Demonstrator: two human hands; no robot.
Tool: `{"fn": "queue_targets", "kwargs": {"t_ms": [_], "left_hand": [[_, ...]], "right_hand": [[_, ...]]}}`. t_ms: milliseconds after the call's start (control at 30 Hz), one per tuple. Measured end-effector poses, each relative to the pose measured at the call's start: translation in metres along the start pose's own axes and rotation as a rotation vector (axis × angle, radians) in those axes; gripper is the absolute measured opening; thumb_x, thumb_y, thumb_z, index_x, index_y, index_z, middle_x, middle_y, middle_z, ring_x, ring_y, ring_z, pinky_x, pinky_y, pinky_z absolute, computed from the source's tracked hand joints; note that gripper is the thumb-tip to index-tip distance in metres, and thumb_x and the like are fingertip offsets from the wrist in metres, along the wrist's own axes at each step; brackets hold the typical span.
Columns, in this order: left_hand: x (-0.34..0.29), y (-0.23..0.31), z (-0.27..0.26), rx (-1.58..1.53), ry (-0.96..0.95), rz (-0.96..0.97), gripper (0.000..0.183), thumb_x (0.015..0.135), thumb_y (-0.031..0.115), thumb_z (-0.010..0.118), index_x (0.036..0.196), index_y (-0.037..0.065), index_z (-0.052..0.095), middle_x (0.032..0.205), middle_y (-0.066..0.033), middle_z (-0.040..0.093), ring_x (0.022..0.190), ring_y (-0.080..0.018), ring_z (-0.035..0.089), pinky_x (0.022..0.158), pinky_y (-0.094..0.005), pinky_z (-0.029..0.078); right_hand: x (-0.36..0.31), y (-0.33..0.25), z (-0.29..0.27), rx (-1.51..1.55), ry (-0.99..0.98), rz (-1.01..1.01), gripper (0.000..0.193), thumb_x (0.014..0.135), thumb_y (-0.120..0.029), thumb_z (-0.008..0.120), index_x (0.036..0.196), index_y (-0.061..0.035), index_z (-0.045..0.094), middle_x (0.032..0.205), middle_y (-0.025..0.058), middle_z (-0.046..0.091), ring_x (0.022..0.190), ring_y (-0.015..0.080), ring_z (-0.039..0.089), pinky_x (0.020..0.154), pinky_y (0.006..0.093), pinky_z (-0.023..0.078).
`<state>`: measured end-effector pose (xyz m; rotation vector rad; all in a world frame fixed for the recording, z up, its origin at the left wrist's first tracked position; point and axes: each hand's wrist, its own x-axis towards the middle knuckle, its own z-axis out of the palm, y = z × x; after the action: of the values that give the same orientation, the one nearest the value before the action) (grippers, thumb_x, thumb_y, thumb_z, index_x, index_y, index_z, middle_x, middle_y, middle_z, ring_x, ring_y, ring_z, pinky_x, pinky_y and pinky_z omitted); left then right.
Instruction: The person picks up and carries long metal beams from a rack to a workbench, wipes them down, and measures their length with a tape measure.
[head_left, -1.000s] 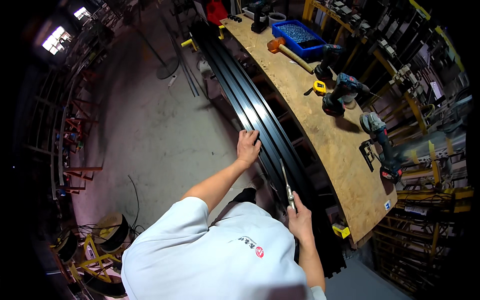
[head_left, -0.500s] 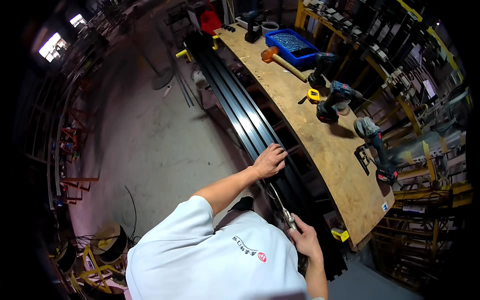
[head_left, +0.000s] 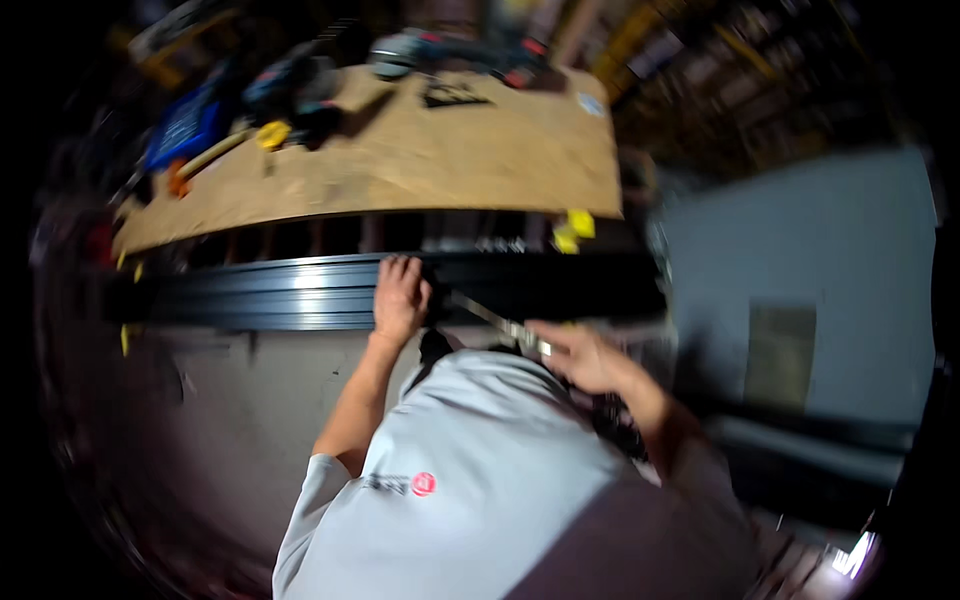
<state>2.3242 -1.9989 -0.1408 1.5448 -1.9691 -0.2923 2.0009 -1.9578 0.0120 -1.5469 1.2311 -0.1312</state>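
Observation:
My left hand (head_left: 401,297) lies across long black metal profiles (head_left: 300,290) that lie side by side, its bent fingers hooked over them near their far edge. To its right, my right hand (head_left: 588,358) is closed around a silvery air blow gun (head_left: 530,340). The gun's thin nozzle points up and left toward the profiles, close to the left hand. Motion blur hides the finer shape of the gun, and the right fingers partly cover its grip.
Beyond the profiles stands a wooden workbench (head_left: 420,160). On it are a blue bin (head_left: 187,125), a mallet (head_left: 215,152), a yellow tape measure (head_left: 272,135), cordless drills (head_left: 290,85) and an angle grinder (head_left: 395,55). A large grey surface (head_left: 860,250) is at the right.
My view has swung clockwise to the right, so the bench and profiles now run crosswise ahead. The left hand stays on the profiles; the right hand still holds the air blow gun.

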Motion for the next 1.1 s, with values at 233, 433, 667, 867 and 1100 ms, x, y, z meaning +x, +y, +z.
{"fn": "queue_targets", "kwargs": {"t_ms": [233, 433, 667, 867, 1100], "left_hand": [[0.011, 0.065, 0.044, -0.017, -0.195, 0.149, 0.044, 0.084, 0.007, 0.069, 0.125, -0.004, 0.058, 0.12, -0.0236, 0.062, 0.116, -0.0439, 0.054, 0.1, -0.0501, 0.048], [0.033, 0.115, 0.084, -0.045, -0.278, 0.271, 0.043, 0.085, 0.011, 0.067, 0.123, -0.004, 0.056, 0.115, -0.0236, 0.062, 0.111, -0.0443, 0.055, 0.097, -0.0519, 0.048], [0.036, 0.141, 0.113, 0.073, -0.277, 0.324, 0.05, 0.085, 0.017, 0.067, 0.128, -0.005, 0.055, 0.115, -0.0249, 0.063, 0.105, -0.0438, 0.057, 0.096, -0.0513, 0.047], [0.031, 0.135, 0.117, 0.124, -0.286, 0.331, 0.051, 0.086, 0.014, 0.067, 0.132, -0.006, 0.055, 0.115, -0.0257, 0.063, 0.103, -0.0444, 0.058, 0.094, -0.0524, 0.048], [0.029, 0.136, 0.115, 0.145, -0.3, 0.316, 0.046, 0.087, 0.015, 0.066, 0.128, -0.004, 0.056, 0.109, -0.0241, 0.063, 0.1, -0.0435, 0.058, 0.091, -0.0514, 0.049]], "right_hand": [[-0.112, 0.087, -0.06, 0.074, 0.622, 0.542, 0.051, 0.098, -0.015, 0.061, 0.148, -0.009, 0.054, 0.128, 0.0269, 0.066, 0.12, 0.0375, 0.065, 0.104, 0.0383, 0.048], [-0.144, 0.08, -0.06, 0.085, 0.504, 0.506, 0.051, 0.101, -0.018, 0.058, 0.151, -0.011, 0.051, 0.13, 0.0284, 0.064, 0.125, 0.0412, 0.061, 0.107, 0.0419, 0.046], [-0.185, 0.103, -0.066, 0.152, 0.364, 0.488, 0.055, 0.099, -0.014, 0.059, 0.153, -0.0088, 0.047, 0.13, 0.0266, 0.065, 0.124, 0.0378, 0.064, 0.105, 0.0395, 0.048], [-0.231, 0.14, -0.068, 0.251, 0.456, 0.401, 0.052, 0.097, -0.014, 0.058, 0.15, -0.0139, 0.052, 0.082, 0.0287, 0.061, 0.067, 0.0372, 0.062, 0.07, 0.0423, 0.051], [-0.23, 0.147, -0.033, 0.29, 0.404, 0.189, 0.054, 0.096, -0.011, 0.06, 0.149, -0.0048, 0.051, 0.089, 0.0242, 0.068, 0.072, 0.0347, 0.064, 0.074, 0.0436, 0.052]]}}
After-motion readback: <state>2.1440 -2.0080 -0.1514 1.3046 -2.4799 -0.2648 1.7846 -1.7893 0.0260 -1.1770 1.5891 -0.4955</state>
